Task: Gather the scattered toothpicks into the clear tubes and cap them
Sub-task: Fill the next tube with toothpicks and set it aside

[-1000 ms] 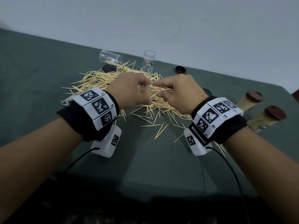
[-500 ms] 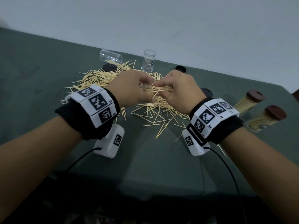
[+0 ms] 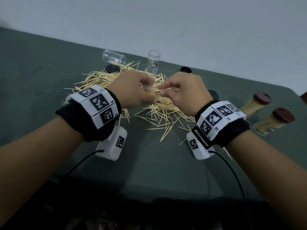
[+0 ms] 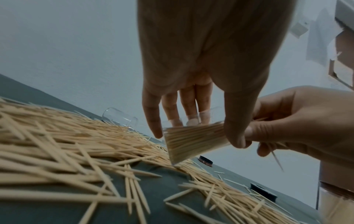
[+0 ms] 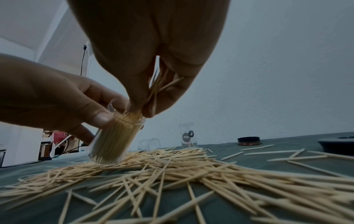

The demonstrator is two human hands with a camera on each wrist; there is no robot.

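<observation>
A heap of loose toothpicks [image 3: 154, 108] [image 5: 172, 169] [image 4: 67, 144] covers the middle of the green cloth. My left hand [image 3: 134, 90] [image 4: 191, 121] grips a clear tube [image 5: 113, 141] [image 4: 189, 142] packed with toothpicks, tilted, its base on the heap. My right hand [image 3: 179, 92] [image 5: 149, 97] pinches a small bundle of toothpicks [image 3: 167, 89] [image 5: 159, 84] at the tube's open mouth. One clear tube [image 3: 114, 59] lies on its side at the back. Another clear tube [image 3: 153, 63] stands upright beside it, nearly empty.
Two filled tubes with brown caps [image 3: 256, 103] [image 3: 274, 121] lie at the right. Loose dark caps sit near the heap's back [image 3: 113, 68], at the far middle [image 3: 186, 69] and beside my right hand [image 3: 213, 94]. A pale wall runs behind the table.
Both hands have risen slightly and moved away from me over the heap, keeping the tube and the bundle together. The right hand's toothpicks have closed in on the tube's mouth.
</observation>
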